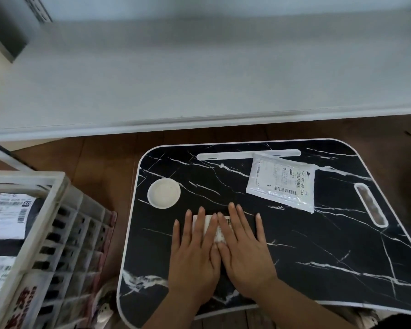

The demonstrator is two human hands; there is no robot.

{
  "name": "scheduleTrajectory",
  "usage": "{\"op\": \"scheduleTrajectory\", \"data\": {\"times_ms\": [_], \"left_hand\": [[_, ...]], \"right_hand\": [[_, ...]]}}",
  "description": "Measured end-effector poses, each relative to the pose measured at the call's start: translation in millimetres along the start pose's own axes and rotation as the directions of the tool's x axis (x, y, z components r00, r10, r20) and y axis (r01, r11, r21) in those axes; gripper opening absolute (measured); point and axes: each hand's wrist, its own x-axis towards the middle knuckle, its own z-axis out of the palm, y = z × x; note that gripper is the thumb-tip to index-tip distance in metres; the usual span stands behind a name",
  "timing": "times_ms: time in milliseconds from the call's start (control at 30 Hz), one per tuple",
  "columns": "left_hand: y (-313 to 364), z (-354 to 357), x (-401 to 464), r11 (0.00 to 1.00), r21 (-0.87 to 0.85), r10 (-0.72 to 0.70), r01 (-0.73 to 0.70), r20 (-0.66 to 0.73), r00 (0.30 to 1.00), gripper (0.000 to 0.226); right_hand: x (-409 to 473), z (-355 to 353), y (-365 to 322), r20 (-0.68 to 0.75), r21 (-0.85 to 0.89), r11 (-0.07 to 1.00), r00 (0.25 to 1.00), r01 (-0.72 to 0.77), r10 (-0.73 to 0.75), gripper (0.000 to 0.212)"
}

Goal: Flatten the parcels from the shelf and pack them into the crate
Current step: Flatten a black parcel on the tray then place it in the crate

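A dark parcel with a white label (220, 230) lies on the black marble-patterned lap table (318, 257). My left hand (195, 252) and my right hand (244, 248) lie flat on it side by side, palms down, fingers spread, covering most of it. A white plastic parcel (282, 180) with a barcode label rests at the table's far right. The white slatted crate (52, 210) stands on the floor at the left, with dark labelled parcels (7, 217) inside.
A round white cup recess (163, 193) sits at the table's left. A white groove (223, 156) runs along the far edge and a handle slot (371, 205) opens at the right. A pale shelf board (199, 79) spans the view beyond the table, above brown wooden floor (100, 157).
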Motion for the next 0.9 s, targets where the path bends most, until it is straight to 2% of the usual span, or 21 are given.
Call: {"op": "scheduleTrajectory", "data": {"times_ms": [300, 500, 900], "left_hand": [[-0.7, 0.6, -0.8, 1.000, 0.023, -0.009, 0.009, -0.001, 1.000, 0.056], [0.9, -0.5, -1.7, 1.000, 0.012, 0.002, -0.002, -0.018, 1.000, 0.057], [2.2, -1.2, 0.7, 0.999, 0.033, -0.023, 0.022, 0.031, 0.999, 0.058]], "right_hand": [[1.9, -6.4, -0.1, 0.068, 0.002, 1.000, 0.998, -0.001, 0.001, 0.055], [-11.3, -13.0, 30.8, 0.125, -0.119, 0.992, 0.992, 0.039, -0.024, 0.077], [-8.2, -14.1, 27.6, 0.165, -0.165, 0.986, 0.986, 0.034, -0.007, 0.078]]}}
